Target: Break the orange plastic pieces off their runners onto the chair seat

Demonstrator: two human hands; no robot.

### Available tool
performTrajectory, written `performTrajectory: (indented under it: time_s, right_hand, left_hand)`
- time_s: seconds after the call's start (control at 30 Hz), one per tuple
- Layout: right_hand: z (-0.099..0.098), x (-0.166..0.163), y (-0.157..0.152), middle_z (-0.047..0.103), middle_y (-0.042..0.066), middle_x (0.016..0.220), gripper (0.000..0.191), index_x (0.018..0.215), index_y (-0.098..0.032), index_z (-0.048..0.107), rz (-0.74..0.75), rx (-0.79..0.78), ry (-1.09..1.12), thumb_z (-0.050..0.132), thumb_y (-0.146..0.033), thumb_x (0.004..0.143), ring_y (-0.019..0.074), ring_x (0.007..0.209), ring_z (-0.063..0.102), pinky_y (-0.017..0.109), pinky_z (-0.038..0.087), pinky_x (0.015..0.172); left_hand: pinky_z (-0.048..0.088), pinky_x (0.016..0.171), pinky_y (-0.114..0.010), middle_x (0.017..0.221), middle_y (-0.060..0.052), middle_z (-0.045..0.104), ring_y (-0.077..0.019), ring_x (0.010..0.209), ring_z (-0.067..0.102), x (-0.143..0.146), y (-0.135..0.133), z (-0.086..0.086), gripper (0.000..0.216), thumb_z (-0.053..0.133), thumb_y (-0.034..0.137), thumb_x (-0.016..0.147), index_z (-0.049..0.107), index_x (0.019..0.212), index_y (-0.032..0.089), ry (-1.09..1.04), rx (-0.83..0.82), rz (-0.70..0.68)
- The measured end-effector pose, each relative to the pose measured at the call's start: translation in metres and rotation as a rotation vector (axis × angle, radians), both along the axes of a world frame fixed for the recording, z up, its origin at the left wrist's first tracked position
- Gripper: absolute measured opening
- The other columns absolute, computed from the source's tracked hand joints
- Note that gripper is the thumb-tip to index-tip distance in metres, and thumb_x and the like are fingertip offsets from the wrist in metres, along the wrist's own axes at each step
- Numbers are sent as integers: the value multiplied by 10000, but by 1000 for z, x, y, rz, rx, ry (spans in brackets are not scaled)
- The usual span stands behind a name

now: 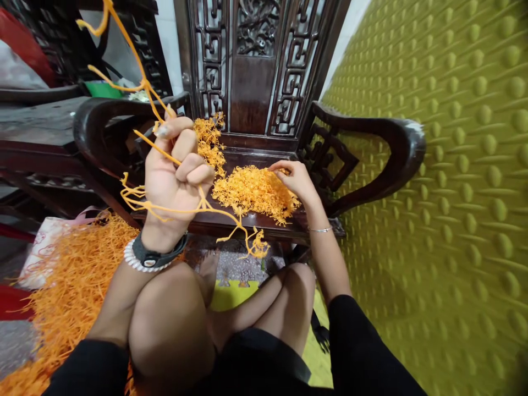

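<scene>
My left hand (179,159) is raised in a loose fist around orange branching stems (144,85), which look like plastic. Several thin branches stick out above the fist and others hang below it, one ending in a small curled cluster (258,245). Over the right side of a heap of small orange spiky flower-like pieces (251,190), my right hand (292,179) has its thumb and fingertips drawn together. Whatever sits between those fingertips is too small to make out. Behind my left hand lies a second batch of orange pieces (209,143), partly hidden by it.
The heaps rest on the seat of a dark carved wooden chair (268,225) with curved armrests. A large mass of orange stems (78,280) fills the lower left. A green padded wall (433,220) stands close on the right. A dark table (37,124) is at left.
</scene>
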State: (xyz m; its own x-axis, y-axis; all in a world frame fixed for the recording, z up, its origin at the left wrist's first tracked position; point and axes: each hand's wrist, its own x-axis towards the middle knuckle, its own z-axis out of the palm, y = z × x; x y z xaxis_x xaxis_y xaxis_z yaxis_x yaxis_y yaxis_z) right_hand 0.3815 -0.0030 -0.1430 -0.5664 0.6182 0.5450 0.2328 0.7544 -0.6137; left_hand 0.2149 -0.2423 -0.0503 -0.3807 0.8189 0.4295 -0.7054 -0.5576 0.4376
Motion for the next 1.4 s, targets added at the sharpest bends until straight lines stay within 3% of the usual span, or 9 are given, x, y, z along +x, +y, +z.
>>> performTrajectory:
  time_s: [0.13,0.27,0.47,0.6,0.77,0.9,1.03,1.27,1.4]
  right_hand:
    - [-28,-19,0,696,40,774,231,655,-163,680,55,-103,-45,471,-66,648,189,832,616,395,429,928]
    - [-50,-22,-1,688,92,934,195,792,-131,670,48,-129,73,528,-112,661,207,957,601,414,406,978]
    - [-19,1,-14,646,68,1160,359,1023,-194,637,52,-128,303,717,-335,703,198,1127,564,397,382,1048]
    - [-3,7,-68,677,50,1037,246,949,-218,663,-26,-159,485,683,-396,780,185,1032,605,380,417,1014]
    - [-23,-7,-163,641,55,1075,442,1050,-270,626,191,-511,538,347,-589,927,174,1044,594,354,453,951]
    - [-50,-32,-203,584,7,766,447,955,-232,621,281,-841,487,458,-638,862,112,658,556,248,487,655]
    - [-69,-51,-211,358,-58,520,497,632,-188,495,317,-1032,614,505,-643,832,52,409,273,198,212,389]
    - [-91,-45,-234,317,-31,416,644,437,-185,337,331,-826,430,344,-611,920,66,394,286,253,224,462]
    - [-107,-40,-253,305,-19,394,669,410,-192,321,481,-710,291,292,-612,931,79,395,295,267,220,477]
  left_hand:
    - [82,314,-229,426,95,192,-76,372,-24,2,4,-1,360,420,252,993,416,638,198,0,20,16]
    - [96,315,-224,436,99,179,-77,386,-36,4,9,-1,378,423,259,991,384,620,201,6,25,-18]
    - [90,332,-242,428,87,212,-88,401,-41,5,13,2,444,313,308,1014,313,583,200,55,-115,72]
    - [99,339,-230,434,86,204,-79,391,-29,2,12,0,456,302,342,1015,264,585,194,90,-174,114]
    - [103,347,-245,422,80,194,-75,371,6,1,9,-1,471,336,399,999,266,580,195,145,-187,123]
    - [93,357,-272,414,86,199,-70,376,10,3,11,-2,484,562,410,907,283,570,202,189,-172,128]
    - [93,355,-270,417,87,212,-72,390,2,1,12,-2,499,597,390,891,272,563,202,203,-175,138]
    - [58,343,-213,451,70,135,-50,366,5,-4,-26,2,495,385,351,1002,281,551,174,202,-80,561]
    - [91,328,-198,454,62,128,-49,353,30,-9,-41,-2,501,405,379,990,324,538,177,302,-127,637]
